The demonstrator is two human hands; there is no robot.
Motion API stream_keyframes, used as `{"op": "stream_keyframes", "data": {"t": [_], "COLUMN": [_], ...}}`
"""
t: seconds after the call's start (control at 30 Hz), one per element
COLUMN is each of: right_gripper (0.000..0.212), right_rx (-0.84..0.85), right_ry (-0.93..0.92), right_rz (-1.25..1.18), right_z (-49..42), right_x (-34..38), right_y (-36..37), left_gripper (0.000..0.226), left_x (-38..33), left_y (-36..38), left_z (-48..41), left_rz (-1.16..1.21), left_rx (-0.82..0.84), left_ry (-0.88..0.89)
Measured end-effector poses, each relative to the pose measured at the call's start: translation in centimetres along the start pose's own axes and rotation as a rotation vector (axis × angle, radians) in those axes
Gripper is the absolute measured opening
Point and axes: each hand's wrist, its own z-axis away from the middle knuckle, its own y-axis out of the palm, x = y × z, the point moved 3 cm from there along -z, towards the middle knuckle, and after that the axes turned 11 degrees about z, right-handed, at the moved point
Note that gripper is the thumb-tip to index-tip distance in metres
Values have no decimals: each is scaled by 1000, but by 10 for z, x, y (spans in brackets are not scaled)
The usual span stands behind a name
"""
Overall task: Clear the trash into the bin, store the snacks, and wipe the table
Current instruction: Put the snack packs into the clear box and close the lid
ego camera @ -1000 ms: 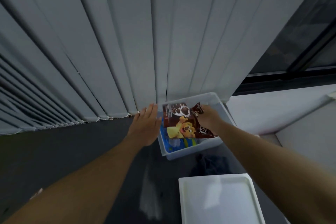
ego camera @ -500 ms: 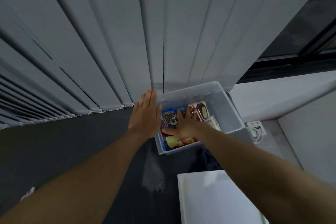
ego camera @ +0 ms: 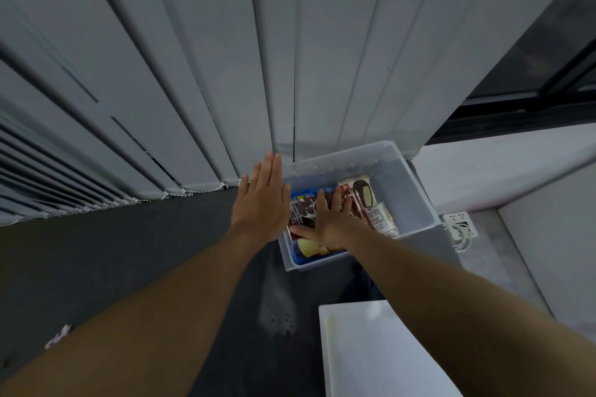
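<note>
Reaching across the bench [ego camera: 161,251], both forearms pass over a pale smear [ego camera: 277,319] dotted with crumbs. A dragged arm could spread it wider before any wiping. Farther out, the box [ego camera: 416,200] sits near the bench's right edge, its back rim close to the blinds [ego camera: 193,74]. The left hand [ego camera: 263,203] is flat, fingers straight and together, at the box's left wall. The right hand [ego camera: 329,219] has its fingers spread and presses down on the snacks [ego camera: 364,200] inside, gripping nothing. Too hard a push could crush the packets. It could also slide the box rightward towards the edge, since only its left side looks braced. Springy packets may rise again once the palm lifts.

Nearest, a white tray [ego camera: 387,351] is cut off by the lower frame edge and partly covered by the right forearm. A dark lump [ego camera: 364,284] between tray and box may be a cloth, but I cannot tell. A pale scrap [ego camera: 58,337] at the left is too blurred to name. The packets under the right palm are mostly covered. Whether the left palm actually touches the wall, and whether the box touches the blinds, cannot be made out.
</note>
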Motion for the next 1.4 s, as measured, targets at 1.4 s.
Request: {"op": "stream_keyframes", "data": {"t": [1.4], "right_gripper": [75], "right_rx": [-655], "right_ry": [163], "right_rz": [-143], "right_z": [246], "right_x": [-64], "right_y": [45], "left_gripper": [58], "left_x": [-70], "left_y": [-35], "left_z": [189], "left_rz": [-111], "left_rx": [84], "left_ry": [437]}}
